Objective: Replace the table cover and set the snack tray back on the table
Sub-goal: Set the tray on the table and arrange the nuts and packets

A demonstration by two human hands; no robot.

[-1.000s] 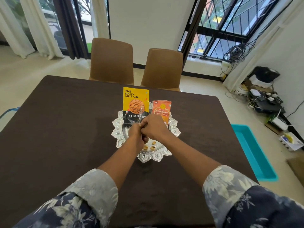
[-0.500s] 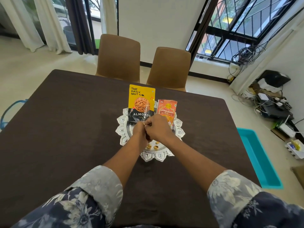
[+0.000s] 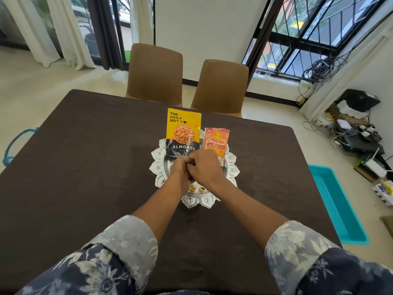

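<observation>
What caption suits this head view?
Left hand, right hand meet above scalloped silver tray with yellow almonds pouch, orange packet, on brown cloth.

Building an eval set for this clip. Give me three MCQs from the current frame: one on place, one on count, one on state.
1. Where is the silver tray?
A) on a chair
B) on the brown table cover
C) on the floor

2. How many snack packets are on the silver tray?
A) one
B) four
C) two

3. How does the brown table cover lie?
A) spread flat over the table
B) heaped in a pile
C) folded on a chair

Key:
1 B: the tray sits mid-table on the cover.
2 C: only the almonds pouch and the garlic bhujia packet are there.
3 A: it covers the whole top, smooth to the edges.
</observation>
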